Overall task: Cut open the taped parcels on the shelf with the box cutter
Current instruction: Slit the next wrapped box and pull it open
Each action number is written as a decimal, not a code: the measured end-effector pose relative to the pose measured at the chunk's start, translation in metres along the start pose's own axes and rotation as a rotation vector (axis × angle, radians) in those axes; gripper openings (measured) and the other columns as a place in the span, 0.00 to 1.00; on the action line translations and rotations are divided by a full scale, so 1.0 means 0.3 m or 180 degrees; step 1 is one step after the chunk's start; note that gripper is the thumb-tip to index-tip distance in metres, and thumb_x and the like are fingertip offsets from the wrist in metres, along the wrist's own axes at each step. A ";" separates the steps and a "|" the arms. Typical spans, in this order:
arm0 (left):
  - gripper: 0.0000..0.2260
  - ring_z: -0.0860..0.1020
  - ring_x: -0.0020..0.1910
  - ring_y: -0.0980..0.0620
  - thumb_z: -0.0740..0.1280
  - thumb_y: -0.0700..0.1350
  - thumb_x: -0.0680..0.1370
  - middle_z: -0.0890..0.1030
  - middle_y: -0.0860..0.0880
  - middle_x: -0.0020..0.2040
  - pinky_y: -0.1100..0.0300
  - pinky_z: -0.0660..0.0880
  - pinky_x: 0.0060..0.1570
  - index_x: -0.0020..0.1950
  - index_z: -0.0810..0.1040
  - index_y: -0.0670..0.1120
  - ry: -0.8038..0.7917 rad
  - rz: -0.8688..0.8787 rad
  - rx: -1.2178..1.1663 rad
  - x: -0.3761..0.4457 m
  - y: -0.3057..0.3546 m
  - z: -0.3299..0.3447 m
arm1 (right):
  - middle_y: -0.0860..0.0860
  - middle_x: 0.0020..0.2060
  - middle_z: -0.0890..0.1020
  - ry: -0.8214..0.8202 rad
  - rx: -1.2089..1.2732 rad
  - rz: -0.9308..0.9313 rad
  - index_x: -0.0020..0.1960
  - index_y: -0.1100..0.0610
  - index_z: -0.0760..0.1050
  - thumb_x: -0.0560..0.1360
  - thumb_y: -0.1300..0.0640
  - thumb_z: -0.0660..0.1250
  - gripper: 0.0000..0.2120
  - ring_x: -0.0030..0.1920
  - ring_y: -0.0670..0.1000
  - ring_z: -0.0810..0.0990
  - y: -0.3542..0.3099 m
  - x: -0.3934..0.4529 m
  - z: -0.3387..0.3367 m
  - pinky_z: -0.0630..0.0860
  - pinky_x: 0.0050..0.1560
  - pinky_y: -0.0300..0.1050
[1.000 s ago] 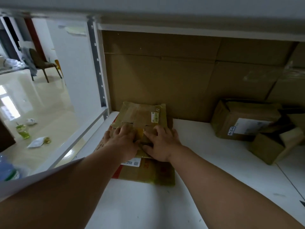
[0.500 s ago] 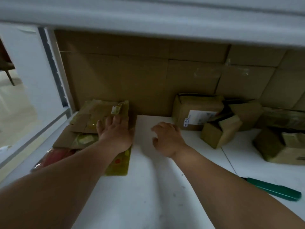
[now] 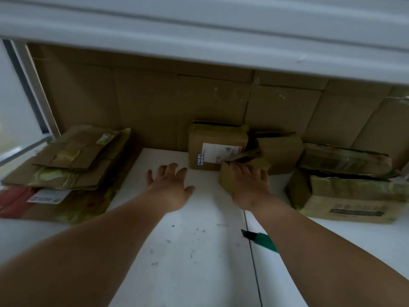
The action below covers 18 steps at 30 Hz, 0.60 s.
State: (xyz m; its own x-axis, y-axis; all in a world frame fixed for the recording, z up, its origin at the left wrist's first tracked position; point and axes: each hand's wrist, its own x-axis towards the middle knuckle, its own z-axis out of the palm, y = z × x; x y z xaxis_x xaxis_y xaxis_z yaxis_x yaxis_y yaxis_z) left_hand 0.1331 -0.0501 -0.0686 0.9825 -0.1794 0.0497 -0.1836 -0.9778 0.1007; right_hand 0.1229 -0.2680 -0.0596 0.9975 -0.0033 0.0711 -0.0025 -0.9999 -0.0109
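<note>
Head view looks down onto a white shelf board (image 3: 199,251) backed by a wall of brown cardboard (image 3: 155,103). The right hand (image 3: 247,185) rests on top of a small brown cardboard parcel (image 3: 228,180), its fingers curled over the far upper edge in a grip on the box. The left hand (image 3: 170,187) hovers over bare shelf just left of that parcel, fingers spread and holding nothing. Behind and touching the small parcel stands a larger brown cardboard parcel with a white shipping label (image 3: 212,147), against the cardboard wall. To the right lies a wide taped brown carton with dark printing (image 3: 345,196), with a crumpled flat taped package (image 3: 345,160) stacked on top of it. At far left sits a pile of flattened cardboard pieces (image 3: 73,158) on top of a red and brown flat package (image 3: 44,204). The green-handled box cutter with a dark blade tip (image 3: 259,239) lies on the shelf near the front, partly hidden under the right forearm, well apart from both hands.
</note>
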 end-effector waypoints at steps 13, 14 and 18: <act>0.33 0.51 0.77 0.43 0.58 0.63 0.78 0.50 0.50 0.79 0.38 0.47 0.73 0.79 0.49 0.57 -0.0026 0.0021 0.0038 -0.040 0.108 0.011 | 0.53 0.66 0.62 0.0596 0.0081 -0.0404 0.70 0.53 0.64 0.73 0.64 0.64 0.26 0.64 0.60 0.61 0.095 -0.073 0.001 0.65 0.65 0.56; 0.34 0.52 0.77 0.43 0.59 0.63 0.78 0.51 0.50 0.79 0.38 0.48 0.73 0.79 0.48 0.57 0.0023 0.0034 -0.0020 -0.042 0.114 0.010 | 0.54 0.66 0.63 0.0671 0.0102 -0.0434 0.69 0.54 0.66 0.74 0.63 0.64 0.24 0.63 0.59 0.61 0.094 -0.085 0.000 0.66 0.63 0.55; 0.42 0.57 0.75 0.43 0.65 0.66 0.73 0.54 0.50 0.78 0.39 0.54 0.72 0.78 0.44 0.58 0.0399 0.0158 -0.0321 -0.066 0.123 0.004 | 0.55 0.64 0.68 0.1085 0.0253 -0.0627 0.64 0.56 0.71 0.76 0.61 0.65 0.16 0.60 0.60 0.67 0.081 -0.144 -0.020 0.70 0.56 0.53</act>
State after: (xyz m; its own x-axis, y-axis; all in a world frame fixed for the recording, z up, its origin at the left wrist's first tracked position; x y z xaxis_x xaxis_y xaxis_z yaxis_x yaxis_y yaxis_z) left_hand 0.1070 -0.0828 -0.0672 0.9619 -0.2061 0.1799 -0.2401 -0.9512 0.1938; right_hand 0.0792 -0.2923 -0.0571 0.8975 0.1718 0.4062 0.2054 -0.9778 -0.0402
